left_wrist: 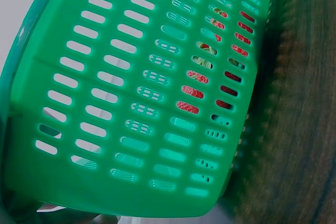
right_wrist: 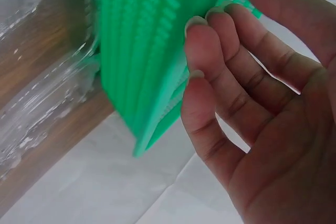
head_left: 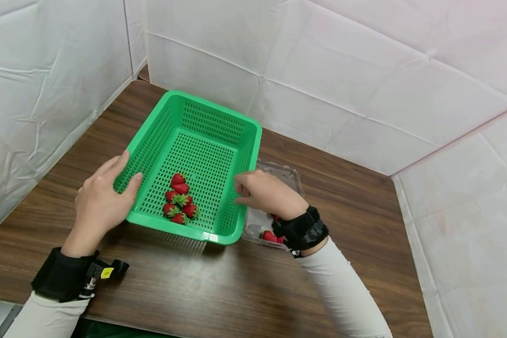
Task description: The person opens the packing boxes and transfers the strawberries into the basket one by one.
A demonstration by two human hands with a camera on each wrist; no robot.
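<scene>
A green perforated basket (head_left: 207, 237) stands on the table, with several red strawberries (head_left: 180, 188) near its front inside. At its left side, my left hand (head_left: 103, 195) grips the rim, thumb over the top. In the left wrist view the basket's slotted wall (left_wrist: 131, 93) fills most of the picture, and red fruit shows through the slots. My right hand (head_left: 270, 191) is over the basket's right rim. Its fingers (right_wrist: 202, 114) are loosely bent with nothing visible between them. Below the right forearm, a clear plastic box (head_left: 253, 230) holds a few strawberries, partly hidden.
The brown wood-grain table (head_left: 355, 225) extends to the right of the box and in front of the basket. White sheeted walls (head_left: 321, 84) enclose the back and both sides.
</scene>
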